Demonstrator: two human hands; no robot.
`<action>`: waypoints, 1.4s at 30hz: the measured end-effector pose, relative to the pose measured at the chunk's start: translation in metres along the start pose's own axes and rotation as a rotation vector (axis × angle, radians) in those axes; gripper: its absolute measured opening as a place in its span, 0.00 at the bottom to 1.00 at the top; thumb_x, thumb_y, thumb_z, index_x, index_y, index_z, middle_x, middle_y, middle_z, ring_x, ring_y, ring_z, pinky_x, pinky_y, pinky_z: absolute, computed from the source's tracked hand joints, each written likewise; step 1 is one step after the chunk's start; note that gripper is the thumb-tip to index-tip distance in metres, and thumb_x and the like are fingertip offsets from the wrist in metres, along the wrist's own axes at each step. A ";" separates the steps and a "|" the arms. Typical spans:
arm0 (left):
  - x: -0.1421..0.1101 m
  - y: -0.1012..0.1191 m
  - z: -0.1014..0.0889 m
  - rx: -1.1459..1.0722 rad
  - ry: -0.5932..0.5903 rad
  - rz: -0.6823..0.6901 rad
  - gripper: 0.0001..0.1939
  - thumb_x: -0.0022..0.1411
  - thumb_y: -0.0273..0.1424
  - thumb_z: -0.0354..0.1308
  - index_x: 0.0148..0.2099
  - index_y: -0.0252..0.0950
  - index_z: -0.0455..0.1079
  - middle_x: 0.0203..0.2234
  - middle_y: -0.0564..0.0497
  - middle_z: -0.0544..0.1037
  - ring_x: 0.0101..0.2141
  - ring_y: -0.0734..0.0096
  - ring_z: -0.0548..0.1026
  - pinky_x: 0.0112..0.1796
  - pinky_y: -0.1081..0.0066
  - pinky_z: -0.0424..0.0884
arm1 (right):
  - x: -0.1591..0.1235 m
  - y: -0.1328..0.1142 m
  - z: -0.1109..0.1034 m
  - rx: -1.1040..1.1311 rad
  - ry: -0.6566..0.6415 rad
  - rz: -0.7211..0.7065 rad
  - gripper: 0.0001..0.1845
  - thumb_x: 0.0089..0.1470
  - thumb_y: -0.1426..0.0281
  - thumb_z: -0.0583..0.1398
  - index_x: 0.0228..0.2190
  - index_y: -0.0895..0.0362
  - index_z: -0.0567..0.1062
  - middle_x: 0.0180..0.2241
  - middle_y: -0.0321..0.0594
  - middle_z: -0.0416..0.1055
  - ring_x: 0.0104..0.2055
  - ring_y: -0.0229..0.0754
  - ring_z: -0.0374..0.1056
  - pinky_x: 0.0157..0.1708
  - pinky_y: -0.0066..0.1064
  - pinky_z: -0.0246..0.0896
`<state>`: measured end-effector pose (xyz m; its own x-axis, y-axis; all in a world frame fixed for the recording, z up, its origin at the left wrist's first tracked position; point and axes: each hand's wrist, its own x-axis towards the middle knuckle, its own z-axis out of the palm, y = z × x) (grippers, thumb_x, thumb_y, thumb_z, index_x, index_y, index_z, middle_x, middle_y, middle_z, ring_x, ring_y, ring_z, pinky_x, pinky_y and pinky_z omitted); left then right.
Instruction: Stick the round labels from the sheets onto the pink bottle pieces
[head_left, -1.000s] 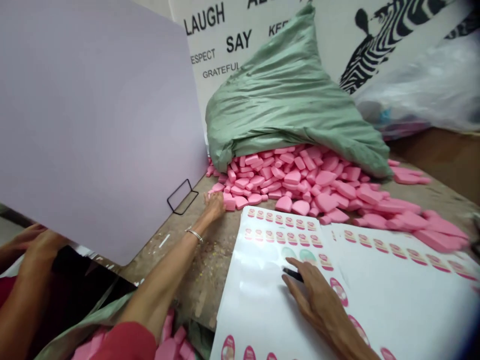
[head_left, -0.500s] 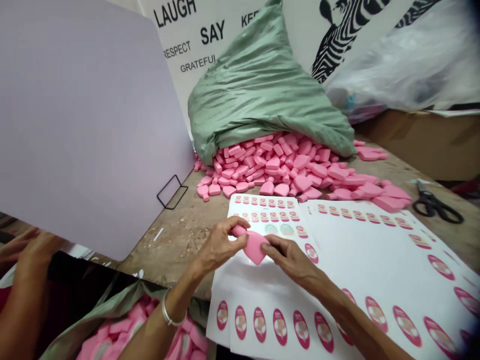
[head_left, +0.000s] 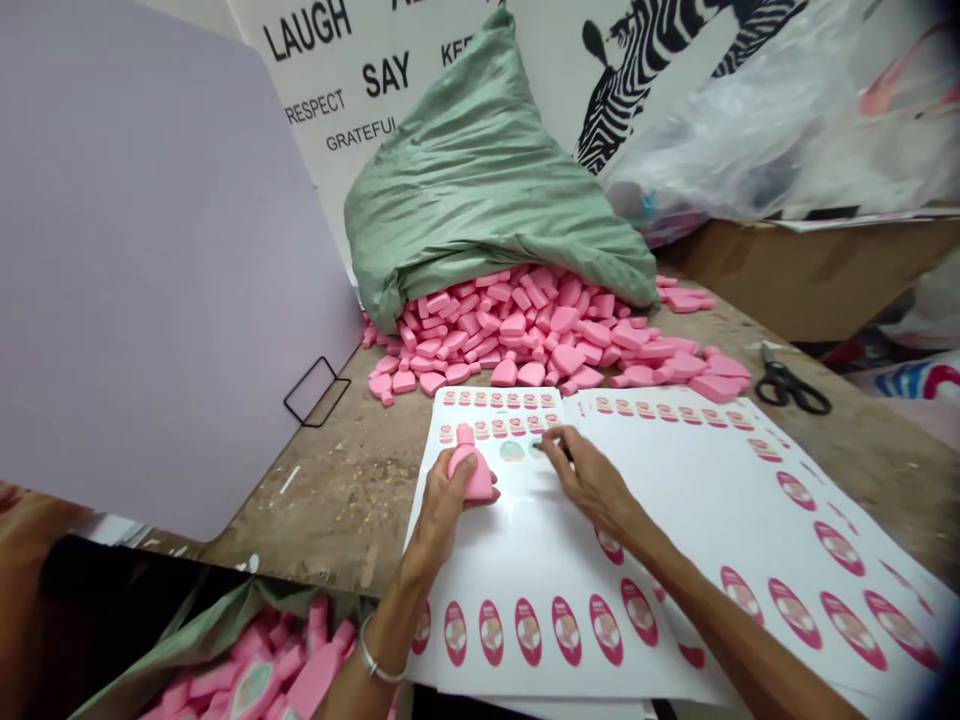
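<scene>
My left hand (head_left: pixel 442 505) is wrapped round a small pink bottle-shaped piece (head_left: pixel 472 478), held neck up above the sticker sheet (head_left: pixel 517 545). The fingers of my right hand (head_left: pixel 581 475) are pinched together at the edge of a round pale green sticker (head_left: pixel 536 447) on the upper part of the sheet. Another green sticker (head_left: pixel 513 452) lies just left of it. Rows of small pink-and-cream stickers run along the top, and oval pink stickers (head_left: pixel 529 632) line the bottom.
A green sack (head_left: pixel 487 190) spills a heap of pink pieces (head_left: pixel 517 325) at the back. Black scissors (head_left: pixel 791 388) lie at right beside a second sticker sheet (head_left: pixel 697 470). A grey panel (head_left: pixel 165 260) and a black wire stand (head_left: pixel 316 392) are at left. Below hangs an open sack of pink pieces (head_left: pixel 262 670). Another person's arm (head_left: pixel 30 560) shows far left.
Both hands were on the pink piece, which lay tilted. My right hand has let go and moved to the green sticker. My left hand has turned the piece neck up.
</scene>
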<state>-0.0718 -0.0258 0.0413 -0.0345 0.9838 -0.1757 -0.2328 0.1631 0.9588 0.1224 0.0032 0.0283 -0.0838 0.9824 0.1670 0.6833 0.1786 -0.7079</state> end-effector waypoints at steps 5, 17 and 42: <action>0.030 -0.016 0.019 0.103 0.013 -0.017 0.19 0.54 0.43 0.58 0.40 0.33 0.66 0.26 0.49 0.74 0.23 0.67 0.77 0.25 0.69 0.74 | 0.043 0.032 0.020 -0.342 0.080 -0.241 0.06 0.57 0.67 0.53 0.32 0.54 0.70 0.30 0.40 0.73 0.35 0.44 0.64 0.35 0.34 0.50; 0.044 -0.029 0.016 0.203 -0.024 0.003 0.20 0.55 0.45 0.57 0.42 0.34 0.66 0.28 0.50 0.72 0.23 0.66 0.78 0.21 0.75 0.70 | 0.038 0.034 0.032 -0.404 0.092 -0.275 0.09 0.58 0.68 0.52 0.30 0.56 0.70 0.30 0.43 0.72 0.35 0.45 0.61 0.34 0.33 0.46; 0.040 -0.026 0.017 0.215 -0.025 -0.011 0.20 0.57 0.44 0.55 0.43 0.33 0.65 0.30 0.50 0.73 0.21 0.71 0.76 0.25 0.71 0.73 | 0.046 0.037 0.029 -0.402 0.034 -0.347 0.09 0.58 0.68 0.53 0.30 0.56 0.71 0.30 0.41 0.72 0.35 0.44 0.61 0.35 0.34 0.45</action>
<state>-0.0502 0.0109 0.0132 -0.0083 0.9830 -0.1834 -0.0203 0.1832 0.9829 0.1228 0.0570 -0.0103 -0.3353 0.8659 0.3713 0.8445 0.4509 -0.2890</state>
